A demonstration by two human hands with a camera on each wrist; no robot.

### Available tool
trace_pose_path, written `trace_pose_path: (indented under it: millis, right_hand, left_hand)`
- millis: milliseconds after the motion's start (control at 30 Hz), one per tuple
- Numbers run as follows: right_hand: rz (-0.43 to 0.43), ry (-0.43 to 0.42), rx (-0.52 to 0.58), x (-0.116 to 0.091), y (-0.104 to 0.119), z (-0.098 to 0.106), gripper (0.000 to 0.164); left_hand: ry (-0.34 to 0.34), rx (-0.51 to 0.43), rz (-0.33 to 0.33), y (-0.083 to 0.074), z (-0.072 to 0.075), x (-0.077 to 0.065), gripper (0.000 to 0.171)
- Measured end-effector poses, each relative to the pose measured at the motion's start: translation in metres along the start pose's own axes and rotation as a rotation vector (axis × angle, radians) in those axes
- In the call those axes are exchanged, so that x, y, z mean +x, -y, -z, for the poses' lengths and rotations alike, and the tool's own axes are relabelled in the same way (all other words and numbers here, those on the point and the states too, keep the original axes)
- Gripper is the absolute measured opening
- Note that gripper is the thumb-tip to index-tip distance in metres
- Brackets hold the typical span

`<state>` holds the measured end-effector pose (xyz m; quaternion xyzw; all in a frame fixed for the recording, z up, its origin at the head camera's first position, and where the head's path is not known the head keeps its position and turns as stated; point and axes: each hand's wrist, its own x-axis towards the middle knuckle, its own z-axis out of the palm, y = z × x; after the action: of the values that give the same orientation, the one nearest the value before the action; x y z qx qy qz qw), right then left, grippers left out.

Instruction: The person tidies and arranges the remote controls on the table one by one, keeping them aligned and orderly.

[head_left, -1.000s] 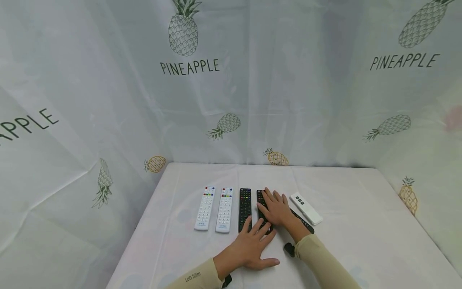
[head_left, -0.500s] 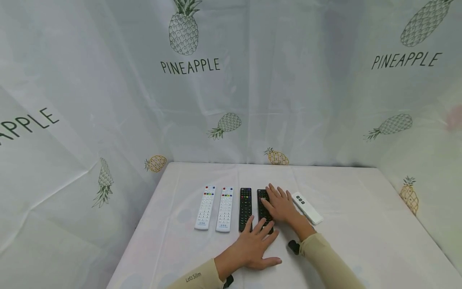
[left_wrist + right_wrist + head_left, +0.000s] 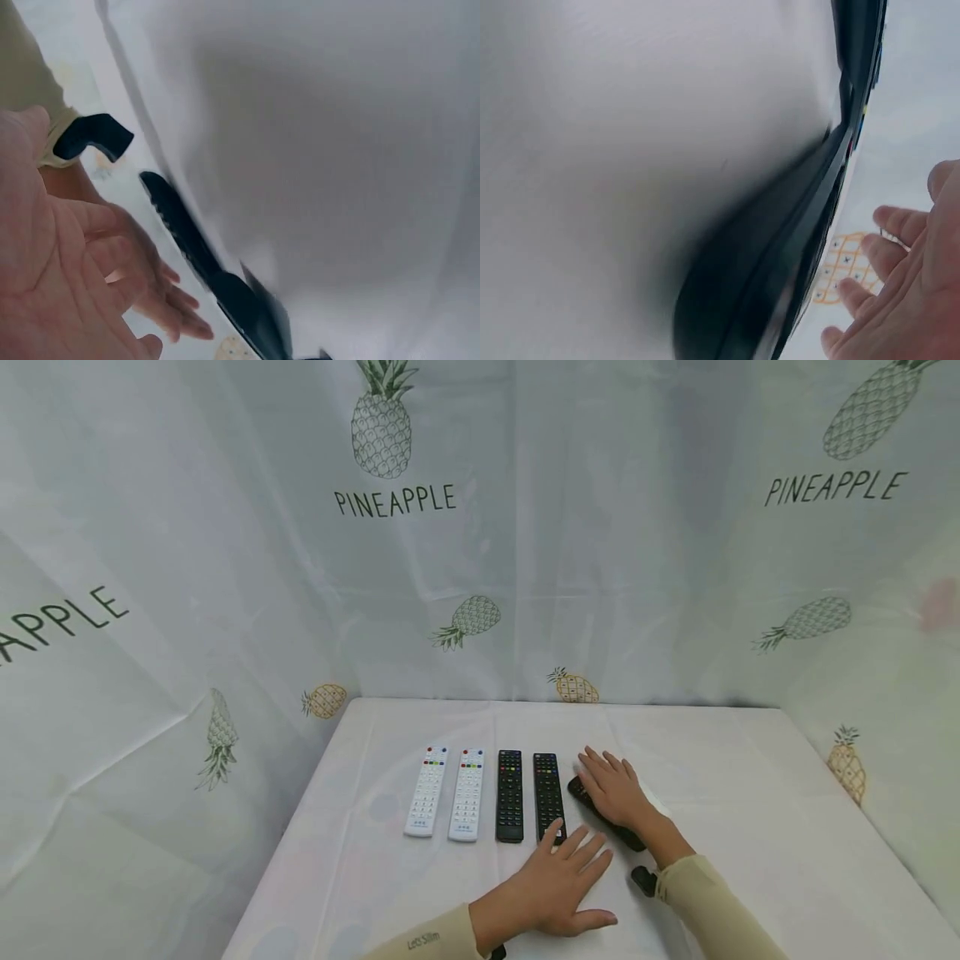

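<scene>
Fingers spread, my left hand (image 3: 555, 889) is over the near end of a black remote control (image 3: 548, 789). My right hand (image 3: 618, 793), fingers straight, is over a slanted black remote (image 3: 630, 837) and covers part of it. Behind that hand, only a sliver of a white remote (image 3: 657, 802) shows. In the left wrist view, the left palm (image 3: 45, 255) faces the camera and the right hand (image 3: 146, 277) lies beyond. The right wrist view has the slanted remote (image 3: 742, 262) large and blurred, with the right hand (image 3: 907, 292) raised beside it. Neither hand grips anything.
To the left, two white remotes (image 3: 425, 793) and another black remote (image 3: 510, 797) stand in a row on the white-covered table (image 3: 360, 885). A pineapple-print curtain (image 3: 637, 527) hangs behind the table. Each wrist wears a small black camera (image 3: 643, 881).
Both hands have shifted right. The right hand has left the upright black remote, uncovering it, and now hides most of the white one. The slanted black remote shows again.
</scene>
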<state>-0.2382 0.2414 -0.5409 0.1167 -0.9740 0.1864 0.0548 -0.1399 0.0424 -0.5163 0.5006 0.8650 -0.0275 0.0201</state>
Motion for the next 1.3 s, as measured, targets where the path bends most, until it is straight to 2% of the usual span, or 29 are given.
trace_pose_path:
  millis: [233, 433, 533, 667, 767, 1000, 1300]
  right_hand:
    - [0.08, -0.028, 0.008, -0.014, -0.01, 0.008, 0.044]
    - [0.194, -0.015, 0.106, -0.017, -0.012, 0.008, 0.04]
    - [0.209, 0.029, 0.148, -0.017, -0.012, 0.01, 0.041]
    - [0.147, 0.134, 0.157, -0.018, -0.01, 0.011, 0.046]
    - [0.114, 0.199, 0.124, -0.019, -0.008, 0.011, 0.05]
    - [0.093, 0.218, 0.01, -0.019, -0.002, 0.012, 0.052]
    - [0.074, 0.237, -0.02, -0.02, 0.002, 0.008, 0.056]
  left_hand:
    - [-0.004, 0.018, -0.023, -0.017, -0.002, 0.01, 0.083]
    - [-0.015, 0.075, -0.015, -0.029, -0.004, 0.026, 0.082]
    - [-0.001, 0.077, -0.005, -0.032, -0.006, 0.034, 0.08]
    - [0.029, 0.082, 0.017, -0.036, -0.008, 0.042, 0.084]
    - [0.06, 0.094, 0.045, -0.037, -0.009, 0.046, 0.087]
    - [0.105, 0.063, 0.094, -0.035, -0.015, 0.053, 0.089]
    - [0.082, 0.056, 0.091, -0.032, -0.011, 0.057, 0.091]
